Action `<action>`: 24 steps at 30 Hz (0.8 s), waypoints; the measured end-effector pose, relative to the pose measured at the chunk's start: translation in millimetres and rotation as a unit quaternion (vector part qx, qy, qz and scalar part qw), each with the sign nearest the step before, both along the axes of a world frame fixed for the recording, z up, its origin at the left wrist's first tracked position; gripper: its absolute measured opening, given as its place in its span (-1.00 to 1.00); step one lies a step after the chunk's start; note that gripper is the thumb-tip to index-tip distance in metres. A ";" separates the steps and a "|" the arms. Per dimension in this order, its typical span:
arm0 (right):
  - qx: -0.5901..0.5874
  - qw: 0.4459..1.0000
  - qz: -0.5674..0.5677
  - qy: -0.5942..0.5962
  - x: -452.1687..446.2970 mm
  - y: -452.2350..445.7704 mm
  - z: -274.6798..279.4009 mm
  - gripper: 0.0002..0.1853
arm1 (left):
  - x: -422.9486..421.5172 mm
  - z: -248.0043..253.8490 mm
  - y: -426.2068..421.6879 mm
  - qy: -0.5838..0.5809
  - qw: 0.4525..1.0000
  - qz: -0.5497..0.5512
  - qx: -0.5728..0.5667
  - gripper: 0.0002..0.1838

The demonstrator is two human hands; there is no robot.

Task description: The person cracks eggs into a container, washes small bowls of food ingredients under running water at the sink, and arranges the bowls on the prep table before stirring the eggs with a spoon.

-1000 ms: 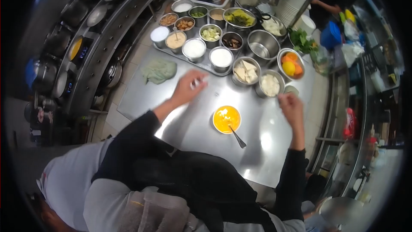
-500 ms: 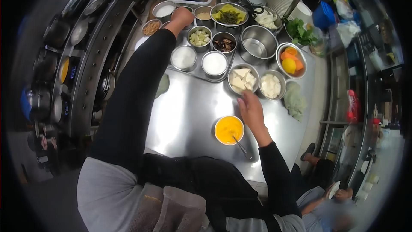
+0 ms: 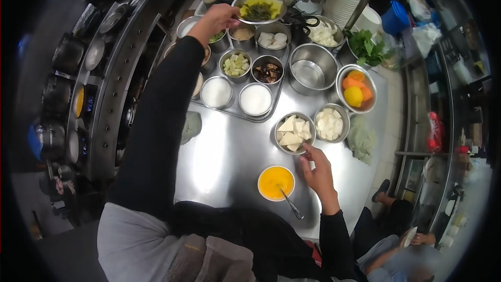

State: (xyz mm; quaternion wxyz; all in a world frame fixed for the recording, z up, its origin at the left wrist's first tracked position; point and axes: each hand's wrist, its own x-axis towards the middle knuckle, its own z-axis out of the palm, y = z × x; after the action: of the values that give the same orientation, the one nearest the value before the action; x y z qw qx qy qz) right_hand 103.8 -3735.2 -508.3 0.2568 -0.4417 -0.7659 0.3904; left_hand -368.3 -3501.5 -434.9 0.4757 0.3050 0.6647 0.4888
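A metal bowl (image 3: 263,22) of yellow pieces and dark greens (image 3: 261,10) is at the far side of the table (image 3: 209,141), looks raised above the neighbouring containers and tips slightly. The left hand (image 3: 215,23) grips its near-left rim, fingers closed around the edge; the thumb's exact placement cannot be told. The step in hand seems to be handling this bowl by one side; moving it safely would call for a firm pinch and a level rim. Just nearer is a container (image 3: 273,49) of white rounds, beside the tray (image 3: 258,118) of filled tubs. The left arm (image 3: 156,120) reaches far forward, nearly straight, wrist over the tray. The right arm (image 3: 331,230) is bent, its hand (image 3: 319,176) low, with fingers partly open and curled at the rim of a bowl (image 3: 282,147) of pale wedges; whether they touch it is unclear. Nearer the body sits a white bowl (image 3: 262,193) of yellow liquid (image 3: 272,177), a spoon (image 3: 294,206) leaning in it.
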 end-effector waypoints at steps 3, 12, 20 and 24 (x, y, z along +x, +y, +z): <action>-0.029 0.995 -0.082 0.053 -1.0 -5.7 -1.7 -0.71 | -8.4 28.3 -17.1 0.034 0.998 -0.028 0.044 -0.78; -0.362 0.910 -0.158 0.129 -20.9 -6.7 -23.5 -0.57 | 123.6 22.3 -112.7 0.045 0.994 -0.100 0.022 -0.77; -0.357 0.903 -0.172 0.166 -23.3 -10.3 -6.8 -0.64 | 202.9 -53.2 -73.6 -0.018 0.998 -0.046 0.032 -0.76; -0.352 0.900 -0.186 0.174 -19.6 -11.9 -12.1 -0.67 | 185.8 -33.8 -89.5 0.131 0.987 -0.094 0.004 -0.51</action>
State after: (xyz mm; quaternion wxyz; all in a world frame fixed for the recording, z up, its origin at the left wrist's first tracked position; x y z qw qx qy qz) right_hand 84.2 -3747.0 -520.4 0.2817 -0.5627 -0.4251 0.6506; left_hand -182.5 -3591.0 -468.7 0.4271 0.4293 0.6875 0.4009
